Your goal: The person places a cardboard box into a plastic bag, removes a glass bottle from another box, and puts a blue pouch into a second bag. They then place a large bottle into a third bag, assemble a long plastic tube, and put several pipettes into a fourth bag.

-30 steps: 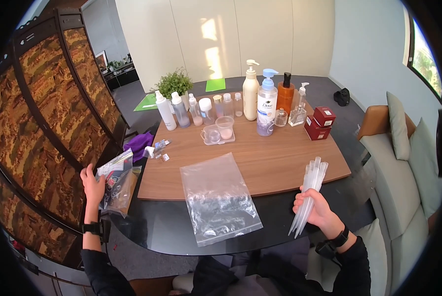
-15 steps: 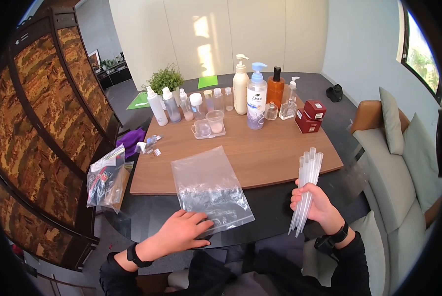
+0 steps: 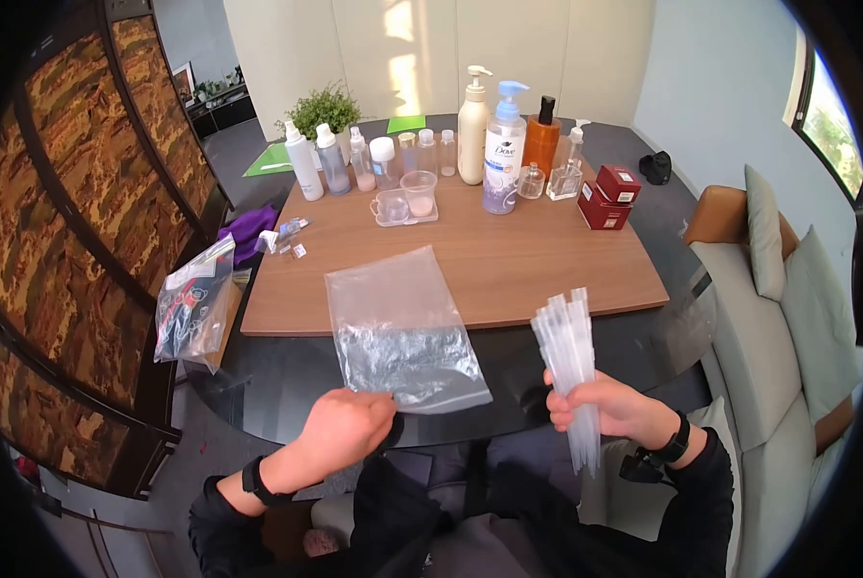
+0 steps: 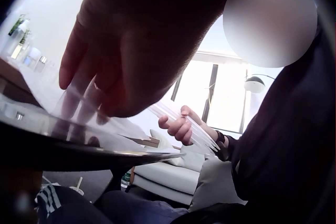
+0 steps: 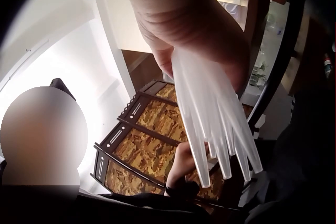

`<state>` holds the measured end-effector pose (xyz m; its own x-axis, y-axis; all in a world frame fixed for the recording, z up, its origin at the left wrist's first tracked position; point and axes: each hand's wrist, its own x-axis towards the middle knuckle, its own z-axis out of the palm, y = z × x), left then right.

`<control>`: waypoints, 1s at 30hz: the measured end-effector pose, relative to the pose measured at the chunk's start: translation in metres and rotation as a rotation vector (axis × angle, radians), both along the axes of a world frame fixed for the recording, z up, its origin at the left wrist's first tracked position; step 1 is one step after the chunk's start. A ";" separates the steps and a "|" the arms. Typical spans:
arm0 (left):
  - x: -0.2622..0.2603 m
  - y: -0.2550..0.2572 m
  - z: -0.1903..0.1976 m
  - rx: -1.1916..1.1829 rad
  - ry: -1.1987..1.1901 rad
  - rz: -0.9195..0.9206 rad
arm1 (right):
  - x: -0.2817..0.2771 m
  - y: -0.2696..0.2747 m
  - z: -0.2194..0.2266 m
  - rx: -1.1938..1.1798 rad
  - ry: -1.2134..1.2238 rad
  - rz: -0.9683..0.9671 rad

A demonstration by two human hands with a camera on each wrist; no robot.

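Observation:
A flat clear zip bag point(image 3: 393, 299) lies over the near edge of the wooden board. At its near left corner, my left hand point(image 3: 345, 424) pinches the bag's edge with curled fingers. In the left wrist view, fingers point(image 4: 86, 98) show partly through the clear film. My right hand point(image 3: 610, 405) grips a bunch of translucent tapered plastic tubes point(image 3: 568, 337) to the right of the bag, wide ends up. Their narrow ends point(image 5: 226, 166) point down past the hand in the right wrist view.
Behind the bag stand several small bottles point(image 3: 383, 166), a Dove pump bottle point(image 3: 502, 169), red boxes point(image 3: 605, 204) and a clear tray with cups point(image 3: 407, 210). A filled zip bag point(image 3: 195, 303) and purple cloth point(image 3: 248, 234) are at the left edge. A folding screen point(image 3: 55, 193) stands left.
My left hand has come from the filled bag at the left to the flat zip bag, and its fingers have curled at the edge. The right hand has shifted slightly, still gripping the tubes.

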<state>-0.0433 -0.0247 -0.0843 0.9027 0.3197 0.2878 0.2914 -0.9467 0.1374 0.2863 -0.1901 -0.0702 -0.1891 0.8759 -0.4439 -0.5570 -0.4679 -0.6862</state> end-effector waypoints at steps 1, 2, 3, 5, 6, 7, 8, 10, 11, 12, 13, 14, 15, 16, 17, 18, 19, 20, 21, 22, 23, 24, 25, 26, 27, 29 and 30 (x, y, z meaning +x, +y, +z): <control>0.005 0.000 0.000 -0.117 -0.136 0.045 | -0.003 -0.001 -0.002 -0.002 -0.016 0.051; 0.006 0.003 0.000 -0.230 -0.141 0.088 | -0.007 -0.001 -0.004 0.012 -0.044 0.126; 0.008 0.008 -0.001 -0.339 -0.149 0.128 | -0.010 0.000 -0.006 0.030 -0.074 0.200; 0.013 0.014 -0.003 -0.509 -0.134 0.185 | -0.017 0.001 -0.011 0.076 -0.112 0.324; 0.014 0.015 -0.006 -0.536 -0.141 0.173 | -0.024 0.003 -0.009 0.083 -0.148 0.383; 0.016 0.015 -0.008 -0.562 -0.147 0.160 | -0.028 0.004 -0.010 0.075 -0.155 0.413; 0.018 0.015 -0.009 -0.589 -0.151 0.146 | -0.032 0.005 -0.012 0.067 -0.160 0.442; 0.022 0.013 -0.008 -0.668 -0.144 0.171 | -0.037 0.009 -0.016 0.089 -0.137 0.536; 0.024 0.011 -0.008 -0.707 -0.141 0.186 | -0.040 0.012 -0.017 0.101 -0.126 0.585; 0.027 0.009 -0.005 -0.731 -0.165 0.188 | -0.042 0.016 -0.014 0.119 -0.132 0.533; 0.030 0.007 -0.002 -0.752 -0.189 0.189 | -0.043 0.021 -0.010 0.139 -0.139 0.482; 0.033 0.003 0.002 -0.776 -0.212 0.189 | -0.046 0.025 -0.004 0.157 -0.144 0.428; 0.036 -0.002 0.008 -0.843 -0.264 0.174 | -0.050 0.030 0.004 0.161 -0.131 0.291; 0.040 -0.008 0.010 -0.913 -0.294 0.192 | -0.053 0.037 0.007 0.133 -0.126 0.181; 0.045 -0.013 0.010 -0.982 -0.326 0.210 | -0.060 0.042 0.007 0.108 -0.092 0.035; 0.050 -0.018 0.010 -1.049 -0.359 0.228 | -0.067 0.048 0.006 0.085 -0.059 -0.111; 0.053 -0.020 0.006 -1.065 -0.366 0.193 | -0.072 0.054 0.004 0.094 -0.046 -0.154; 0.058 -0.021 0.004 -1.123 -0.375 0.189 | -0.078 0.058 -0.001 0.103 -0.032 -0.200; 0.062 -0.022 0.001 -1.115 -0.390 0.171 | -0.082 0.061 -0.005 0.113 -0.018 -0.248; 0.065 -0.022 0.000 -1.109 -0.403 0.150 | -0.085 0.063 -0.008 0.119 -0.029 -0.240; 0.067 -0.022 0.002 -1.109 -0.379 0.155 | -0.089 0.064 -0.010 0.120 -0.041 -0.233; 0.068 -0.024 0.006 -1.110 -0.355 0.161 | -0.091 0.064 -0.013 0.120 -0.054 -0.224; 0.069 -0.024 0.009 -1.109 -0.333 0.168 | -0.092 0.064 -0.017 0.145 -0.040 -0.203; 0.069 -0.023 0.007 -1.040 -0.367 0.110 | -0.092 0.064 -0.018 0.144 -0.041 -0.193; 0.068 -0.021 0.004 -0.970 -0.401 0.051 | -0.091 0.064 -0.019 0.145 -0.042 -0.184; 0.064 -0.019 0.005 -0.942 -0.384 -0.006 | -0.091 0.064 -0.017 0.133 -0.044 -0.179; 0.064 -0.019 0.005 -0.930 -0.391 -0.013 | -0.091 0.064 -0.013 0.119 -0.046 -0.182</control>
<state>0.0210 -0.0441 -0.0793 0.8030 0.5592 0.2060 0.0584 -0.4178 0.9067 0.1949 -0.1264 -0.0835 -0.0048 0.9406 -0.3395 -0.5921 -0.2763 -0.7570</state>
